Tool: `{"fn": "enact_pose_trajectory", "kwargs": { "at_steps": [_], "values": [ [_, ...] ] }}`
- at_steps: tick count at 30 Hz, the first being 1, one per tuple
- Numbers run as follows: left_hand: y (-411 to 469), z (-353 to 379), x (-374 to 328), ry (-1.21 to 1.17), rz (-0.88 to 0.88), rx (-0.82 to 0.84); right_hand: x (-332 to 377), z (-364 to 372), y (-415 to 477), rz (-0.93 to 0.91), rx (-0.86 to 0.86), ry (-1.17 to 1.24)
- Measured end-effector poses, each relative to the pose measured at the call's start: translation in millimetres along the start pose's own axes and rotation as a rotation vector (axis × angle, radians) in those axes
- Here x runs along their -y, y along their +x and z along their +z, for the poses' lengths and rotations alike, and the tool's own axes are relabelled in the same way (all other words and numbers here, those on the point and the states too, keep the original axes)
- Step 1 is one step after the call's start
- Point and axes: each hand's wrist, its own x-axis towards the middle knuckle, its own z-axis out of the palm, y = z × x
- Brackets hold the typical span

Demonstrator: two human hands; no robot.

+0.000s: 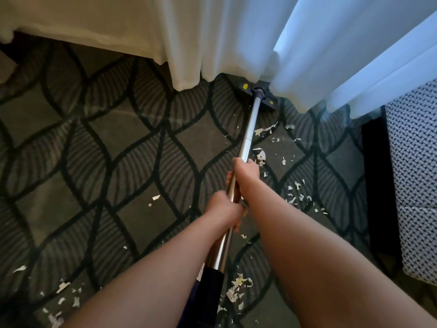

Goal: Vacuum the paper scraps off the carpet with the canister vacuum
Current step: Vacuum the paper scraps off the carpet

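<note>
Both our left hand [224,209] and right hand [244,170] clench the wand [248,136], spaced for leverage. Its floor head [250,91], upper centre, seems pushed partly under the curtain [236,39].

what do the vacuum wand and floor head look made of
Vacuum wand: seemingly polished metal, chrome-bright, with sharp reflections along its tube. Floor head: probably matte dark plastic with yellow spots, its far edge hidden under the curtain.
</note>
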Motion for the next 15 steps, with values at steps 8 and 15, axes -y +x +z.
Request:
{"fn": "enact_pose_trajectory", "kwargs": {
  "at_steps": [8,15],
  "values": [
    [-25.7,-4.9,13.3,-0.009,-0.041,0.007,-22.5,4.9,-17.3,0.016,-0.021,-0.047],
    [-48.2,-15.6,33.2,-0.017,-0.061,0.015,-35.8,7.9,-47.3,0.040,-0.005,-0.065]
  ]
}}
